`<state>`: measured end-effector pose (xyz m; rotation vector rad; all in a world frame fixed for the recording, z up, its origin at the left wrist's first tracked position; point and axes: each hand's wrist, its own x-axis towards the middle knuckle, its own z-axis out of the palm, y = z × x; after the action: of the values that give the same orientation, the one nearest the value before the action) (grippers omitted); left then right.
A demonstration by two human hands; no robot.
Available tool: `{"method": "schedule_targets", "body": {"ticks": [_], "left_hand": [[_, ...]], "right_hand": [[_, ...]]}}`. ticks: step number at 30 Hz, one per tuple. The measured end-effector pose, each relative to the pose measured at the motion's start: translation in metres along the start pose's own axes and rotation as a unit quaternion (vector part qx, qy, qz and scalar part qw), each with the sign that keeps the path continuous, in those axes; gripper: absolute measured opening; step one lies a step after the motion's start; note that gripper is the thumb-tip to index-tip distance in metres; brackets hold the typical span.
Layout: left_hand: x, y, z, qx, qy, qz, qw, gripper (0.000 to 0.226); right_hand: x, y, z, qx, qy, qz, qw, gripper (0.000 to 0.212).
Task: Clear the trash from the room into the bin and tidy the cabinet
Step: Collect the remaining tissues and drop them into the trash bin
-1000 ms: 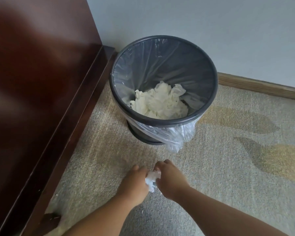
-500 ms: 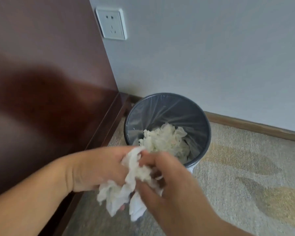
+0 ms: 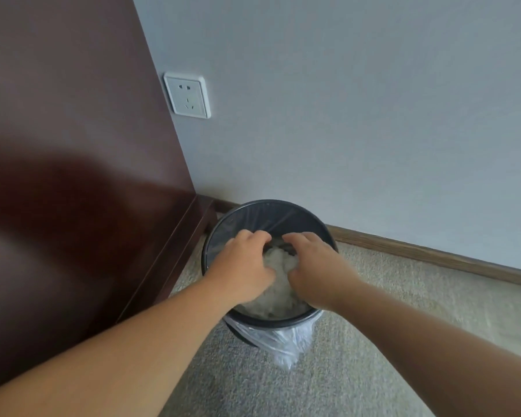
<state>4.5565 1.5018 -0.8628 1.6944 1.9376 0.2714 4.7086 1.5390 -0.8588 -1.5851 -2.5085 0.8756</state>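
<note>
The crumpled white tissue [image 3: 278, 267] sits inside the bin [image 3: 268, 322], heaped in its near half and showing between my two hands. My left hand [image 3: 242, 266] is reaching in from the left, knuckles up, its fingers bent down over the far side of the heap. My right hand [image 3: 313, 266] mirrors it from the right, fingers hooked downward the same way. On both hands the fingertips sink out of sight into the paper, so I cannot tell from here whether either one pinches the tissue or only presses on it. The two hands are near each other but apart, with the tissue filling the gap. Both forearms stretch in from the bottom corners and cross the near rim. The bin is round and dark, lined with a clear plastic bag [image 3: 286, 344] whose loose edge hangs over the near rim and droops down the outside. It stands on a pale beige carpet [image 3: 373, 341], in the corner, close to the wall [image 3: 373, 115] and just beside the base of the dark reddish-brown cabinet [image 3: 73, 191] on the left. A brown skirting board [image 3: 433, 255] runs along the foot of the wall to the right of the bin. Higher up, a white socket [image 3: 187, 96] is set in the wall right beside the cabinet's edge.
</note>
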Motion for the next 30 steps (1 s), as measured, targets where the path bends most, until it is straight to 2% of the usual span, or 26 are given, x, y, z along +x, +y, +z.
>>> {"method": "schedule_targets", "body": {"ticks": [3, 9, 15, 23, 27, 30], "left_hand": [[-0.005, -0.006, -0.004, 0.056, 0.019, 0.034, 0.998, 0.053], [-0.036, 0.006, -0.046, 0.063, 0.038, 0.015, 0.997, 0.048], [-0.11, 0.069, -0.163, 0.056, 0.038, -0.032, 0.997, 0.044], [-0.238, 0.191, -0.344, -0.023, 0.073, -0.067, 0.995, 0.041], [-0.288, 0.243, -0.401, -0.046, 0.065, -0.062, 0.995, 0.035], [-0.318, 0.267, -0.429, -0.057, 0.078, -0.064, 0.993, 0.039]], "right_hand": [[-0.004, 0.001, 0.004, -0.003, 0.007, 0.001, 1.0, 0.06], [-0.029, -0.033, -0.03, 0.029, 0.027, 0.011, 0.999, 0.051], [-0.095, -0.124, -0.148, 0.044, 0.017, 0.007, 0.999, 0.048], [-0.208, -0.247, -0.33, 0.055, -0.012, -0.03, 0.998, 0.043], [-0.251, -0.281, -0.392, 0.046, -0.009, -0.038, 0.998, 0.039], [-0.277, -0.3, -0.423, 0.027, -0.003, -0.036, 0.999, 0.04]]}}
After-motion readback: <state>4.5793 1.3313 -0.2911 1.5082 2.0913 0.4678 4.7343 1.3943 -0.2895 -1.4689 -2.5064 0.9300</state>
